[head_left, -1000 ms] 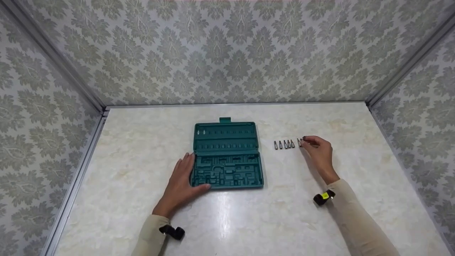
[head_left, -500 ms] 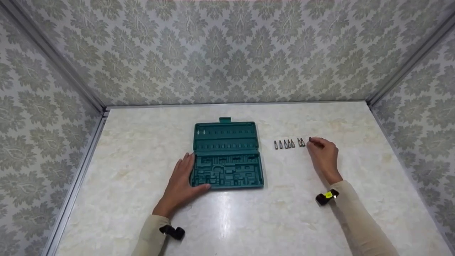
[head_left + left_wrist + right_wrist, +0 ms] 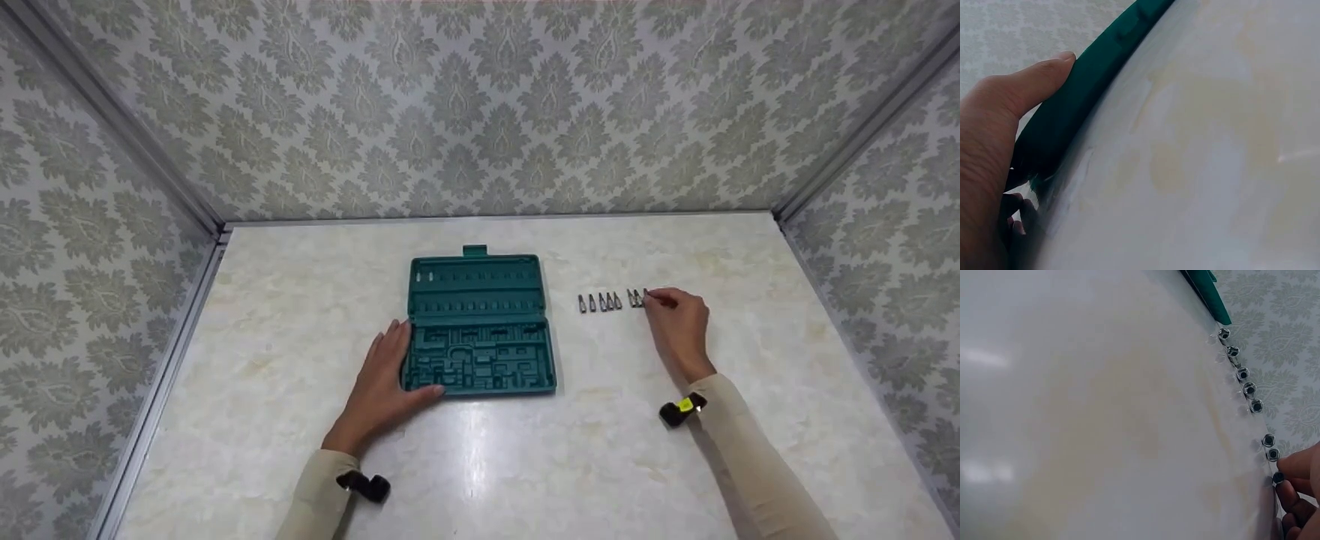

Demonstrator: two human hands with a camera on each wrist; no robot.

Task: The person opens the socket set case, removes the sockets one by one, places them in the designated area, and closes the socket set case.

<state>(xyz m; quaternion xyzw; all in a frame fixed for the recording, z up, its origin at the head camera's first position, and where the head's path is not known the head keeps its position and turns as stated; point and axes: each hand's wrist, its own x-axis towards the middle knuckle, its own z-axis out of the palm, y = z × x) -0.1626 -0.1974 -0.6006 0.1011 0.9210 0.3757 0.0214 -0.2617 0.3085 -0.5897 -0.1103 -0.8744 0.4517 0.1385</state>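
A green plastic tool case (image 3: 476,291) lies open flat, lid toward the back wall. My left hand (image 3: 382,386) rests against its front left corner, fingers straight along the side and thumb on the near edge. In the left wrist view the thumb (image 3: 1044,79) lies on the case's rim. Right of the case, several small metal bit sockets (image 3: 602,303) form a row, square-holed ends facing the right wrist camera. At the row's right end my right hand (image 3: 679,322) pinches one bit socket (image 3: 1279,478) between thumb and fingertips, close beside its neighbour (image 3: 1273,454).
The case's lower half has moulded recesses (image 3: 480,364); two small light slots (image 3: 424,277) show in the lid's upper left. A pale marbled table (image 3: 315,285) carries everything, with patterned walls (image 3: 480,112) behind and at both sides.
My right hand first moved right, leaving a bit socket in the row, then came slightly back left with another bit socket to the row's end. My left hand and the case stayed put.
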